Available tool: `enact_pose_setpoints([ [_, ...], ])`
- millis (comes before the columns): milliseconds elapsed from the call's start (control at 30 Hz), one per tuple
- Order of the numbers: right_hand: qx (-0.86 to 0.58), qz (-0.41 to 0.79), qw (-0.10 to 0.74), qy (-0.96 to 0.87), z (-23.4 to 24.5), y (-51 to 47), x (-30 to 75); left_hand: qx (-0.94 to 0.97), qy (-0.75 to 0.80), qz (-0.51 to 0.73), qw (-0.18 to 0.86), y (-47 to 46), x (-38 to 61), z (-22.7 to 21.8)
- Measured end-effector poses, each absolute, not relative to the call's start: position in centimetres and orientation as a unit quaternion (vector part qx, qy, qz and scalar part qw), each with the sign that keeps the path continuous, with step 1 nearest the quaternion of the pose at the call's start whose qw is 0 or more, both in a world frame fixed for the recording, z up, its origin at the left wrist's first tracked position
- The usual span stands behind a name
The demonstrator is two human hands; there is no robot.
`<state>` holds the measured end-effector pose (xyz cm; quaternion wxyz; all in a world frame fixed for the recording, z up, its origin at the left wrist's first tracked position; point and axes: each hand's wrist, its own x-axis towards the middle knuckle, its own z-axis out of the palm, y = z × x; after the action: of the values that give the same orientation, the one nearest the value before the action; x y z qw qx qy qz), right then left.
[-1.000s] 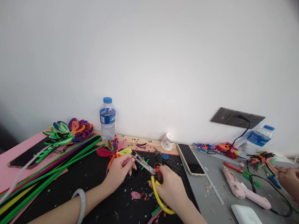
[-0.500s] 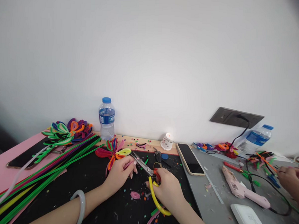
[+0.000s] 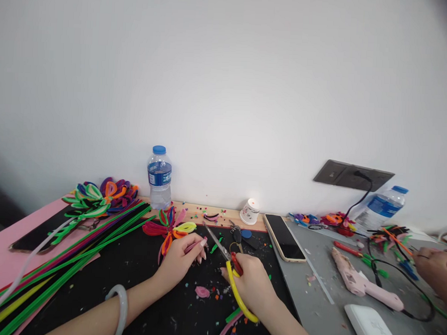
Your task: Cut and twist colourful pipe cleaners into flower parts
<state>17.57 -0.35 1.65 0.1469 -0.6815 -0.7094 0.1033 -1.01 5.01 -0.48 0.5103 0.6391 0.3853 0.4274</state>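
Inspection note, taken standing by. The left hand (image 3: pixel 183 255) is drawn into a tight pinch on a pink strip (image 3: pixel 192 246), held above the black tabletop (image 3: pixel 156 314). The right hand (image 3: pixel 253 279) is curled around the handles of a pair of scissors (image 3: pixel 224 252), blades close together, tips lying just beyond the left fingertips.

Hazards. Principal: steel passing so near bare fingertips; a careless snip could nick skin, or take more off the strip than intended. Secondary: a multicoloured flower (image 3: pixel 170 231) sits just beside the left hand; a sweep of the wrist could crush or drag its loops. Whether they touch, I cannot tell. A loose pink piece (image 3: pixel 202 292) could be lost among the clippings.

Materials. Strip and flower appear to be fuzzy, bendable pipe cleaner; the flower's petals are rounded loops, likely to deform under pressure. Straight stems (image 3: pixel 140 213) lie bundled at left. Scissors: slim metal blades, yellow and red handles, apparently smooth plastic. Keys (image 3: pixel 237 236) rest near the blades.
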Motion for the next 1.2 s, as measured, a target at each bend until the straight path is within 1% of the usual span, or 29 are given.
enact_pose_setpoints([
  [200, -0.722, 0.039, 0.146, -0.675, 1.9, 0.7, 19.0, 0.648, 0.374, 0.453, 0.485, 5.4, -1.1, -0.4],
  [300, -0.726, 0.026, 0.148, -0.672, 1.7, 1.0, 19.5, 0.644, 0.367, 0.437, 0.510, 5.3, -1.1, -0.3],
  [500, -0.714, 0.067, 0.164, -0.678, 1.1, 0.9, 19.3, 0.620, 0.359, 0.399, 0.572, 4.7, -0.7, -0.1],
  [600, -0.707, 0.092, 0.162, -0.682, 1.0, 0.8, 19.1, 0.613, 0.357, 0.394, 0.585, 4.6, -0.6, -0.3],
  [667, -0.710, 0.095, 0.153, -0.680, 0.9, 0.8, 19.0, 0.634, 0.355, 0.385, 0.569, 4.4, -0.6, -0.3],
  [767, -0.718, 0.079, 0.143, -0.676, 1.0, 0.6, 18.9, 0.685, 0.364, 0.366, 0.514, 4.1, -0.8, -0.2],
  [900, -0.727, 0.049, 0.148, -0.669, 1.0, 0.6, 19.0, 0.721, 0.371, 0.364, 0.458, 3.7, -1.1, 0.4],
  [1033, -0.727, 0.051, 0.171, -0.663, 0.9, 1.0, 19.2, 0.698, 0.380, 0.377, 0.475, 3.7, -1.1, 0.3],
  [1200, -0.712, 0.082, 0.217, -0.662, 1.1, 1.3, 19.4, 0.647, 0.397, 0.399, 0.514, 4.4, -0.8, -1.1],
])
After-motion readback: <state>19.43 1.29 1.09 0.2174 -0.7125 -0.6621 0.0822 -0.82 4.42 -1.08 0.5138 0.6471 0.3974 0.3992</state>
